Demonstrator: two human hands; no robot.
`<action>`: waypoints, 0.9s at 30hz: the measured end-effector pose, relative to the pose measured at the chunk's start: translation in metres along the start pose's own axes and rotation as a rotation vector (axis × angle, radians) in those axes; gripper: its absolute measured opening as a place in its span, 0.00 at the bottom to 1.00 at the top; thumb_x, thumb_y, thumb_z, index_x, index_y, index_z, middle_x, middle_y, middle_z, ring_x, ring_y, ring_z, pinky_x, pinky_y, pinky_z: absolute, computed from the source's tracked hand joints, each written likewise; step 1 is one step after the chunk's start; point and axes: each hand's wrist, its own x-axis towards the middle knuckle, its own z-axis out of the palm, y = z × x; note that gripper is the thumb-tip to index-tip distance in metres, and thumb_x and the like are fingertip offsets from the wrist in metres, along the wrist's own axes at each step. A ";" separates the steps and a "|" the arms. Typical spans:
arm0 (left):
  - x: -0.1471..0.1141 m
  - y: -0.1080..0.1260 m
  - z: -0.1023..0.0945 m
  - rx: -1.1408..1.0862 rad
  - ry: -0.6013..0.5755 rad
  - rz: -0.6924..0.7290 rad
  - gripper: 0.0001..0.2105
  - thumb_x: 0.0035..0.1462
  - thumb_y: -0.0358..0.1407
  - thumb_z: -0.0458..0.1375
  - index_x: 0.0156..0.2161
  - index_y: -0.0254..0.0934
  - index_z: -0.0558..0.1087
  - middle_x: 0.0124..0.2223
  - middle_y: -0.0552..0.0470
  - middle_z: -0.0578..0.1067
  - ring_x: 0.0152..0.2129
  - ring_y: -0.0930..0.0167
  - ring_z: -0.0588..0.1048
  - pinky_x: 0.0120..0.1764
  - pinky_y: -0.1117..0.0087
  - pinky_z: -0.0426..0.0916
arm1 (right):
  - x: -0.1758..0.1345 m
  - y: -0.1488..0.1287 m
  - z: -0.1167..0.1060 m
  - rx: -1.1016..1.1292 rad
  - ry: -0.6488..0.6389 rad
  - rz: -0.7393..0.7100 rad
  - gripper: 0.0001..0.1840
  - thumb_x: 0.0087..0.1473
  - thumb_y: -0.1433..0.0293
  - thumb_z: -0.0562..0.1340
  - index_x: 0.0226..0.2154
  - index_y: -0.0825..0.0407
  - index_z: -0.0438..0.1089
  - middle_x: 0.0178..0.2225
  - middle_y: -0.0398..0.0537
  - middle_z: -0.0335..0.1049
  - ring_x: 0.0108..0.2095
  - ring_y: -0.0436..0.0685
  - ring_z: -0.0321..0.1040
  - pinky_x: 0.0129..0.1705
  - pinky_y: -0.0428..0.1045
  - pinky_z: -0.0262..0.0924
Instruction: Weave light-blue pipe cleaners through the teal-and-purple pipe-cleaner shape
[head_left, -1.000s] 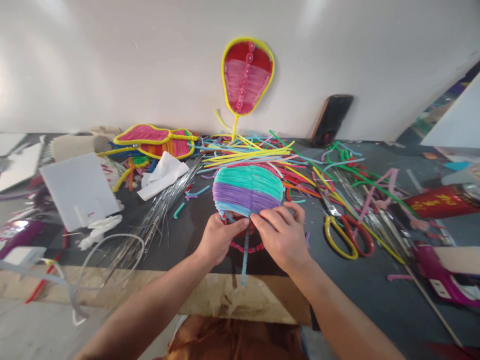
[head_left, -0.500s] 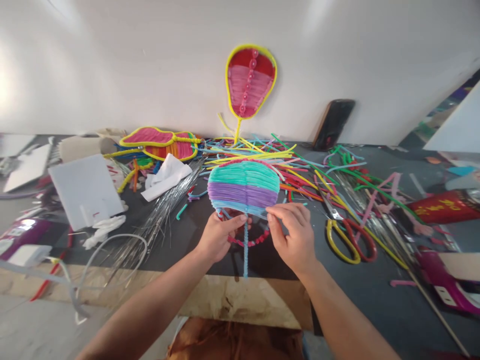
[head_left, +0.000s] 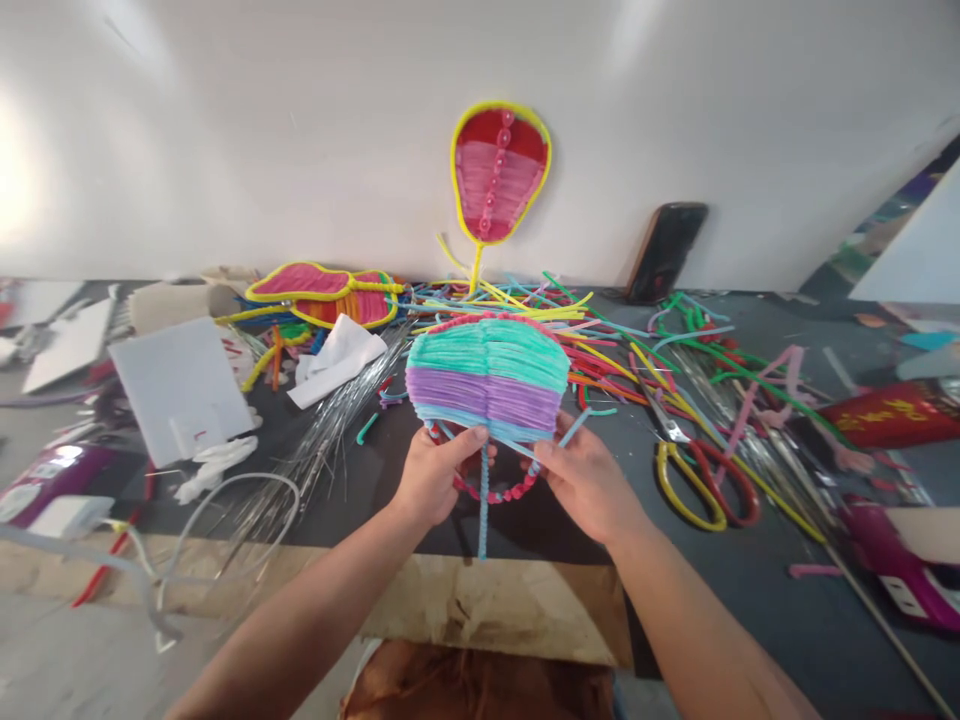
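Between my hands is a fan-shaped pipe cleaner piece (head_left: 487, 385), banded green, purple and light blue, with a red rim and a light blue stem pointing down towards me. My left hand (head_left: 433, 475) is closed on its lower left, the thumb pressed near the stem. A light blue pipe cleaner (head_left: 576, 428) runs across the lower edge, its loose end sticking up at the right. My right hand (head_left: 589, 478) pinches that strand against the right rim. The right fingertips are partly hidden behind the piece.
A yellow-rimmed red and pink fan (head_left: 501, 175) leans on the pale wall. Loose pipe cleaners (head_left: 517, 295) lie behind my hands, scissors (head_left: 701, 480) and a glue gun (head_left: 896, 565) at right. A phone (head_left: 667, 250) stands against the wall; wires (head_left: 315, 430) lie left.
My right hand has closed in on the right rim, and the light blue strand's end now sticks up beside it. The fan piece has shifted slightly and looks wider.
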 end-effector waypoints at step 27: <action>0.002 -0.008 -0.003 0.066 -0.075 0.095 0.08 0.42 0.34 0.68 0.26 0.32 0.75 0.23 0.53 0.76 0.21 0.73 0.74 0.29 0.71 0.71 | -0.005 0.007 0.003 -0.369 0.097 -0.017 0.13 0.49 0.59 0.64 0.33 0.52 0.72 0.25 0.42 0.69 0.26 0.51 0.62 0.30 0.47 0.58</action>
